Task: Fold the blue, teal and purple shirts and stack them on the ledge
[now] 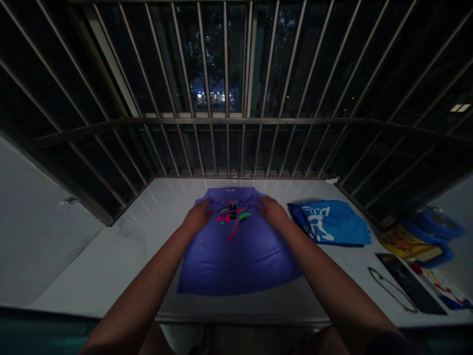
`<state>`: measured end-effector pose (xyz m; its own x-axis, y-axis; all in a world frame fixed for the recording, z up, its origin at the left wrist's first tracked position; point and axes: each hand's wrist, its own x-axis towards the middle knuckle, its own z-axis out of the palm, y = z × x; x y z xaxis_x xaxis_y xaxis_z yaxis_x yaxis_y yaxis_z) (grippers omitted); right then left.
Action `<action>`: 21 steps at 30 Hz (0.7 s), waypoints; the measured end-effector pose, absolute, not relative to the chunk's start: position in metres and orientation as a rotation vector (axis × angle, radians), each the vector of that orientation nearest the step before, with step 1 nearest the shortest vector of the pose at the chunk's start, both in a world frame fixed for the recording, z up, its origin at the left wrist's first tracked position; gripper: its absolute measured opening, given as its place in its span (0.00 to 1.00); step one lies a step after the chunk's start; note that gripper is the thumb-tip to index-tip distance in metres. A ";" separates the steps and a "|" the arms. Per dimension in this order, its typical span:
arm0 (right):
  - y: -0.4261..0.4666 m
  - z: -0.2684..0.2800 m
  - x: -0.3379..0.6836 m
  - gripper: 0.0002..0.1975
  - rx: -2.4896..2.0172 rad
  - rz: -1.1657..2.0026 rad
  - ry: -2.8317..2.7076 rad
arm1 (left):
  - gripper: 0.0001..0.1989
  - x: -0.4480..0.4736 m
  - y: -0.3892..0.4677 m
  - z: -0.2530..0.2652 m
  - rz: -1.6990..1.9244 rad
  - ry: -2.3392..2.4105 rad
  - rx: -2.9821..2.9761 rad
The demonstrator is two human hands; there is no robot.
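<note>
A purple shirt (238, 256) lies front up on the white ledge, its collar towards the window bars. Pink, green and black marks are printed on its chest. My left hand (198, 216) is at the shirt's upper left side, its fingers closed on the cloth near the shoulder. At the upper right side my right hand (269, 208) holds the opposite edge in the same way. Dim light and some blur soften the fingertips. To the right of my right hand, apart from it, sits a folded blue garment (340, 222) with a white print.
Metal window bars (227, 121) rise behind the white ledge (111, 266). On the right are a roll-shaped blue and yellow object (417, 239), a dark flat rectangular object (410, 283), a thin cord loop (391, 291) and a colourful flat item (445, 288).
</note>
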<state>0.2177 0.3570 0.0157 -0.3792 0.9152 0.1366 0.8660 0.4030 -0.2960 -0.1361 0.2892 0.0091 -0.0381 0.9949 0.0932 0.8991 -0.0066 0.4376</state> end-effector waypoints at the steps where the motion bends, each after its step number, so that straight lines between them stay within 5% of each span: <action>1: 0.335 -0.002 0.225 0.20 -1.545 0.278 -2.432 | 0.22 -0.132 0.267 -0.008 0.545 1.980 2.022; 12: 0.161 -0.134 0.299 0.35 -1.678 0.365 -2.540 | 0.38 -0.129 0.064 -0.148 0.352 1.966 2.008; 17: 0.153 -0.116 0.301 0.29 -1.653 0.367 -2.537 | 0.22 -0.138 0.078 -0.103 0.378 1.891 1.941; 21: 0.231 -0.056 0.282 0.23 -1.586 0.351 -2.533 | 0.25 -0.156 0.178 -0.037 0.443 1.789 1.936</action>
